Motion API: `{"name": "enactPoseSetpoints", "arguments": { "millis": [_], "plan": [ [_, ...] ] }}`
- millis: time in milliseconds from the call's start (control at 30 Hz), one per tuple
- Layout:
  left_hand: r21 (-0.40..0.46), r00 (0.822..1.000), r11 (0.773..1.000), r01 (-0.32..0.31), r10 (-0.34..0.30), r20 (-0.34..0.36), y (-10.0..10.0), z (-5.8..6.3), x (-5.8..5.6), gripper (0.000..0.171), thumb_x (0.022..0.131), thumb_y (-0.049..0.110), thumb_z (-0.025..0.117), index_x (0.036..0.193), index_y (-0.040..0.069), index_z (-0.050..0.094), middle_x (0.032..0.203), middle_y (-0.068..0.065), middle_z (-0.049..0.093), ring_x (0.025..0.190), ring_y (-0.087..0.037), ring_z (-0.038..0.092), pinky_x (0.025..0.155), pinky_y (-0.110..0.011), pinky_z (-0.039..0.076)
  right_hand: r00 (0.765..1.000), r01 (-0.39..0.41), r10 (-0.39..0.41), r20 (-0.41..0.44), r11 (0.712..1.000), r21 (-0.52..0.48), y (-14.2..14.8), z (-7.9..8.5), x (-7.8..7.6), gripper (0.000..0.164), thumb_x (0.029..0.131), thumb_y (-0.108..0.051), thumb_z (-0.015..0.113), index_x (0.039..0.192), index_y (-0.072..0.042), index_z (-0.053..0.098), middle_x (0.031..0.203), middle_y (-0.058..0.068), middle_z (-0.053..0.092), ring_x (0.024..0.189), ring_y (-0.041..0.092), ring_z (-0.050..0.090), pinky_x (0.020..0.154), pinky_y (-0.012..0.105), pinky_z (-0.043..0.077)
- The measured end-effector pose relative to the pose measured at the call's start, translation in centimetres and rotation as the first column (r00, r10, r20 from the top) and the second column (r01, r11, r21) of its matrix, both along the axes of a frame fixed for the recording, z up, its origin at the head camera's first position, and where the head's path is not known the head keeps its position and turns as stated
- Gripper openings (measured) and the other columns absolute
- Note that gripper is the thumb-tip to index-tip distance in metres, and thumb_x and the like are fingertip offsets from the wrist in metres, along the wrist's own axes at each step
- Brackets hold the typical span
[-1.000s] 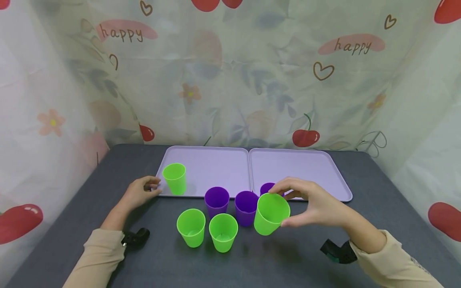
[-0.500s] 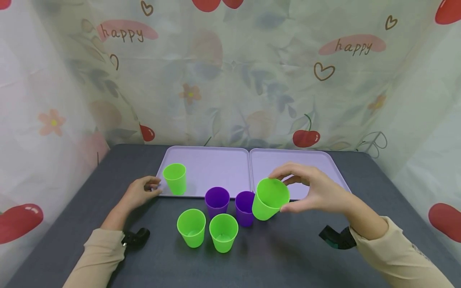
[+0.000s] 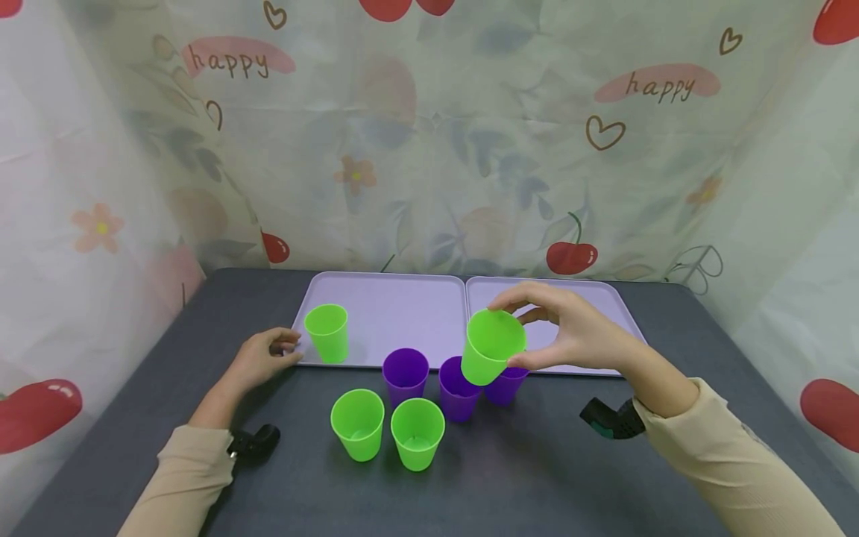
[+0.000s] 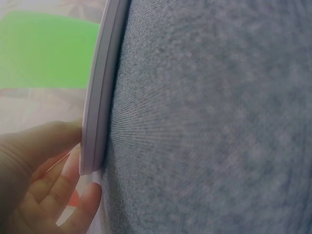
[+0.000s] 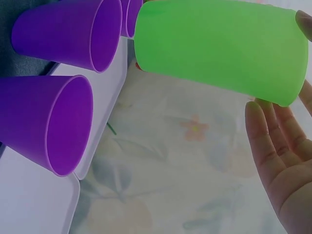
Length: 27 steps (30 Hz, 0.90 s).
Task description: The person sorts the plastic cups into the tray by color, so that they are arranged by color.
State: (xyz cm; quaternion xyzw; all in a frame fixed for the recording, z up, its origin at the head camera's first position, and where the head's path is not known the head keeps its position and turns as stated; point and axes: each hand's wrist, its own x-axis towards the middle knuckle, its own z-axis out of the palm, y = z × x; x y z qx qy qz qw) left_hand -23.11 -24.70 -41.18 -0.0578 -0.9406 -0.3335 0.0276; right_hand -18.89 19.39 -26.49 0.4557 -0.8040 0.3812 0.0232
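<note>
My right hand (image 3: pixel 567 332) pinches a light green plastic cup (image 3: pixel 493 347) near its rim, thumb on one side and fingers on the other. In the head view this cup overlaps two of the purple cups (image 3: pixel 405 374) and the right tray's near edge. The right wrist view shows the held green cup (image 5: pixel 219 46) lying sideways across the top, with purple cups (image 5: pixel 70 124) at left. My left hand (image 3: pixel 263 359) holds the near-left corner of the left lilac tray (image 3: pixel 396 313), thumb at the rim. A green cup (image 3: pixel 326 333) stands upright on that tray.
Two upright green cups (image 3: pixel 358 425) stand on the dark tablecloth (image 3: pixel 537 492) in front of the purple row. Behind the held cup lies a second lilac tray (image 3: pixel 590 298), side by side with the left one. A printed curtain (image 3: pixel 429 149) surrounds the table.
My right hand has carried the green cup up and away from me, then slightly left. A purple cup behind it shows again at the right. The left hand stays put.
</note>
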Motion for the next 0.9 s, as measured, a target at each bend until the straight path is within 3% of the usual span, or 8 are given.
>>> {"name": "enactPoseSetpoints", "arguments": {
  "millis": [300,900],
  "plan": [
    [0.0,1.0,1.0,0.013,-0.013,-0.005,0.0,0.1,0.0,0.038,0.084,0.012,0.065,0.116,-0.006,0.058,0.111,-0.027,0.063,0.103,-0.039,0.061,0.088,-0.05,0.047,0.996,0.03,-0.031,0.078,0.999,0.018,-1.0,0.0,-1.7,0.055,0.071,-0.011,0.08,0.121,-0.011,0.057,0.118,0.002,0.059,0.107,0.009,0.055,0.088,0.028,0.052],
    [0.005,1.0,1.0,0.019,-0.019,-0.004,0.1,0.2,0.1,0.038,0.083,0.012,0.068,0.115,-0.007,0.059,0.109,-0.027,0.064,0.101,-0.039,0.062,0.088,-0.049,0.048,0.994,0.029,-0.034,0.106,0.998,0.052,-3.6,-0.5,-5.0,0.054,0.071,-0.01,0.079,0.12,-0.009,0.057,0.12,0.006,0.058,0.106,0.017,0.055,0.089,0.03,0.052]
  ]
}}
